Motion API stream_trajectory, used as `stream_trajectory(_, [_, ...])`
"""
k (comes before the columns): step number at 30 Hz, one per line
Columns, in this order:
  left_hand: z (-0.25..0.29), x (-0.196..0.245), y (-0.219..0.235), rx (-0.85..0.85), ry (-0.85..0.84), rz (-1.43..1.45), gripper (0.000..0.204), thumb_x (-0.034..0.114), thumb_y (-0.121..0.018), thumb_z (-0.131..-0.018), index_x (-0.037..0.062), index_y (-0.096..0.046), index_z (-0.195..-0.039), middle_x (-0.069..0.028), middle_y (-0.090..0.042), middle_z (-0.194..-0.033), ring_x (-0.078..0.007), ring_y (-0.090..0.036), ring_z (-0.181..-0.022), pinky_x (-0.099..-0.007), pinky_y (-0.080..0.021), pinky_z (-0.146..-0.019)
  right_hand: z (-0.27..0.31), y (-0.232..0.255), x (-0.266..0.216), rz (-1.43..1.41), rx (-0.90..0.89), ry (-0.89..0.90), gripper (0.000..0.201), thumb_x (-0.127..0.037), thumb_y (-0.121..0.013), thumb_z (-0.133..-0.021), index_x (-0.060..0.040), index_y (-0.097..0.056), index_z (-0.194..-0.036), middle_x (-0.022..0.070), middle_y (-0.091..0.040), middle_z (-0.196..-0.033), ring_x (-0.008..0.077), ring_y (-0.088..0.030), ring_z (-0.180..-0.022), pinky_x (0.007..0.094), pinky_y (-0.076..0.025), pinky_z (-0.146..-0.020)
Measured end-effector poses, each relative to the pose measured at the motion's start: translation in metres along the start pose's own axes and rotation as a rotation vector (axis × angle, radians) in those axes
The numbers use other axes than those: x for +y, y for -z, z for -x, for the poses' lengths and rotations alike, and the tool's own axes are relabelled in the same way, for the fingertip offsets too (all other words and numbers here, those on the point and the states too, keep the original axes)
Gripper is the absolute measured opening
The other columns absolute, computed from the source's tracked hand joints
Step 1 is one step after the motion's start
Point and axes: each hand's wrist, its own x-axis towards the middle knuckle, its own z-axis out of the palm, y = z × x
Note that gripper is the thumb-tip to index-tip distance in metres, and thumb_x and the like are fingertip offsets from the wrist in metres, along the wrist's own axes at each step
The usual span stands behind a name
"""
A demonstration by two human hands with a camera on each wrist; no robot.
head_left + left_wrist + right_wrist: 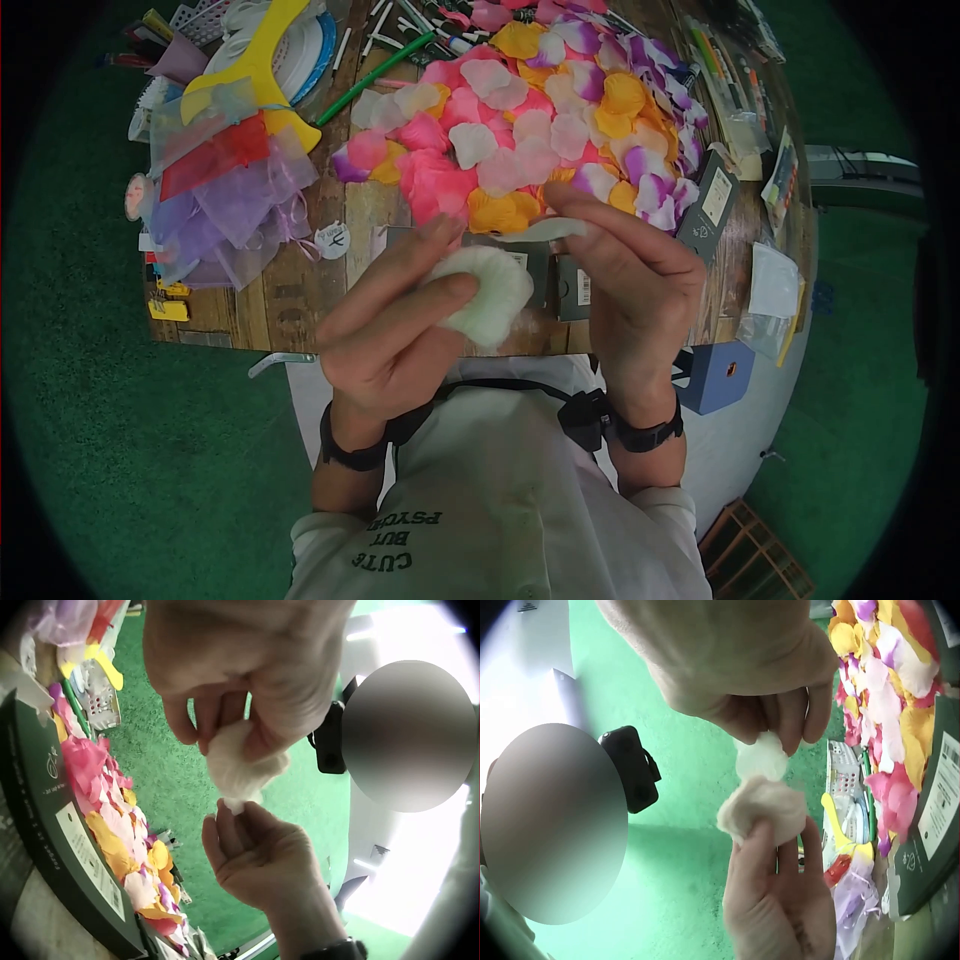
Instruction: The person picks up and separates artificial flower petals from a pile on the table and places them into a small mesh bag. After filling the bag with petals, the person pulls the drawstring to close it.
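My left hand (385, 335) pinches a thick stack of white artificial petals (498, 298) between thumb and fingers, held up in front of the table edge. Facing it, my right hand (640, 285) pinches a thin white petal (548, 231) between thumb and fingertips. In the right wrist view this single petal (762, 756) hangs right at the upper edge of the stack (769, 808). From the left wrist, the stack (244, 769) appears just above the right hand's fingertips. Beyond both hands spreads a large pile of pink, yellow, white and purple petals (520, 165).
Dark boxes with white labels (712, 205) border the pile's near and right sides. At the left lie purple mesh bags (240, 215), a yellow plastic piece (255, 70) and a yellow clip (170, 309). A green stick (375, 78) and several pens lie behind. Packets (772, 280) sit at the right edge.
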Motion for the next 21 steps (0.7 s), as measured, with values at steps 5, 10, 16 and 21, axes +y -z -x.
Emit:
stream_trajectory(5, [-0.003,0.007,0.000,0.105,0.694,0.489,0.027,-0.002,-0.057,-0.086,-0.0069,-0.057,-0.112,-0.0082,-0.064,-0.099,-0.0084,-0.057,-0.087,-0.0220,-0.047,-0.076,0.002,0.015,-0.014,0.143,-0.053,0.115,0.022,0.006,-0.059,-0.073,0.0034,-0.068,-0.093,0.0170,-0.063,-0.108,0.0188,-0.061,-0.096,0.0297,-0.046,-0.086])
stream_trajectory(10, [-0.007,0.010,-0.007,0.036,0.881,0.572,0.028,-0.001,-0.059,-0.084,-0.0066,-0.058,-0.112,-0.0083,-0.064,-0.098,-0.0075,-0.058,-0.087,-0.0204,-0.047,-0.075,0.006,0.001,-0.005,0.376,-0.279,0.225,0.020,0.004,-0.060,-0.069,0.0036,-0.068,-0.088,0.0213,-0.062,-0.107,0.0265,-0.061,-0.099,0.0381,-0.041,-0.095])
stream_trajectory(16, [0.000,0.010,-0.015,0.029,0.848,0.681,0.031,-0.001,-0.060,-0.084,-0.0062,-0.057,-0.114,-0.0088,-0.064,-0.101,-0.0083,-0.059,-0.088,-0.0208,-0.048,-0.076,0.001,-0.009,0.015,0.726,-0.179,0.506,0.018,0.003,-0.062,-0.071,0.0040,-0.067,-0.088,0.0219,-0.062,-0.106,0.0255,-0.062,-0.098,0.0362,-0.042,-0.093])
stream_trajectory(21, [0.001,0.009,-0.015,0.024,0.865,0.734,0.032,-0.001,-0.061,-0.083,-0.0065,-0.057,-0.114,-0.0091,-0.064,-0.101,-0.0087,-0.059,-0.089,-0.0213,-0.048,-0.078,0.002,-0.008,0.021,0.701,-0.132,0.524,0.025,0.003,-0.062,-0.073,0.0036,-0.064,-0.098,0.0210,-0.063,-0.105,0.0220,-0.064,-0.093,0.0311,-0.047,-0.084])
